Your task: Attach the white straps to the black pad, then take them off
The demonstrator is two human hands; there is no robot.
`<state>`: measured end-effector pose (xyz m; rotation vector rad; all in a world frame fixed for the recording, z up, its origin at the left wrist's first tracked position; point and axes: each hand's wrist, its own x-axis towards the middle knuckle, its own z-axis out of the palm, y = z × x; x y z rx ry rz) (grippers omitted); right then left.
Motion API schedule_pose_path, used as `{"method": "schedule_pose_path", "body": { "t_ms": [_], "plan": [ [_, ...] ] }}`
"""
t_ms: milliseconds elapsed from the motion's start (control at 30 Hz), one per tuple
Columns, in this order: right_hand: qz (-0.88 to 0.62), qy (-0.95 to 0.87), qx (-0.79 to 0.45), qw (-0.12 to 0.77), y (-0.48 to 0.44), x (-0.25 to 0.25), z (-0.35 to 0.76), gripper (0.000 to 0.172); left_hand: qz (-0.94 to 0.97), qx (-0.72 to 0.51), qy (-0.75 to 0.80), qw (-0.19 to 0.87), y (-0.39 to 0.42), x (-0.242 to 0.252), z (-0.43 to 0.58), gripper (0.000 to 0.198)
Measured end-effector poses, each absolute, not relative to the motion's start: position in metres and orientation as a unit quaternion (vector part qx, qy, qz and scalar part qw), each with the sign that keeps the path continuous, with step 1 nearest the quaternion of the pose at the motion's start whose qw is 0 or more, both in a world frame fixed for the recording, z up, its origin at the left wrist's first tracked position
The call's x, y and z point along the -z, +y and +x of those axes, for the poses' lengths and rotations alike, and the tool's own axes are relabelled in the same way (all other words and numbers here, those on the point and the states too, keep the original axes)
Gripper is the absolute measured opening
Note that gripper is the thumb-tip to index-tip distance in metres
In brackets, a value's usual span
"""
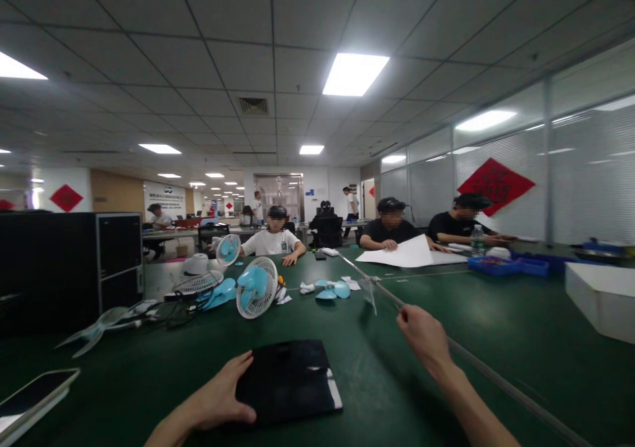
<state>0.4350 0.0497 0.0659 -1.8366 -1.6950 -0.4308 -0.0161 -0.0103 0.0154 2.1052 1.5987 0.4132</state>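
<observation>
A flat black case (pixel 285 379) with a white patch at its right edge lies on the green table. My left hand (pixel 221 394) grips its left side, thumb along the near edge and fingers at the far left corner. My right hand (pixel 424 341) is closed in a fist around a long thin metal rod (pixel 501 381), which runs slantwise from the near right toward the middle of the table. Beyond that fist, a clear, blade-like piece (pixel 370 293) hangs at a small joint on the rod.
Fans with white guards (pixel 256 288), loose blue fan blades (pixel 332 289) and cables lie ahead and left. A black computer tower (pixel 119 255) stands at left, a phone (pixel 37 394) near it. Co-workers sit opposite, one with white sheets (pixel 401 254). Blue trays (pixel 501 266) and a white box (pixel 602 295) are right.
</observation>
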Motion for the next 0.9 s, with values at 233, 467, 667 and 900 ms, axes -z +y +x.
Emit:
{"method": "schedule_pose_path", "body": {
  "t_ms": [233, 467, 667, 900],
  "plan": [
    [-0.547, -0.644, 0.056, 0.532, 0.034, -0.088, 0.421, 0.033, 0.762, -0.206, 0.563, 0.244, -0.005, -0.007, -0.023, 0.092],
    [-0.398, -0.675, -0.268, 0.561, 0.033, -0.102, 0.367, 0.033, 0.715, -0.383, 0.561, 0.163, 0.017, -0.004, -0.033, 0.059],
    [-0.331, -0.664, -0.459, 0.489, 0.033, -0.088, 0.328, 0.026, 0.635, -0.507, 0.521, 0.261, 0.012, -0.026, -0.034, 0.067],
    [-0.333, -0.647, -0.521, 0.446, 0.036, -0.061, 0.315, 0.026, 0.665, -0.452, 0.5, 0.322, -0.007, -0.035, -0.009, 0.062]
  ]
}}
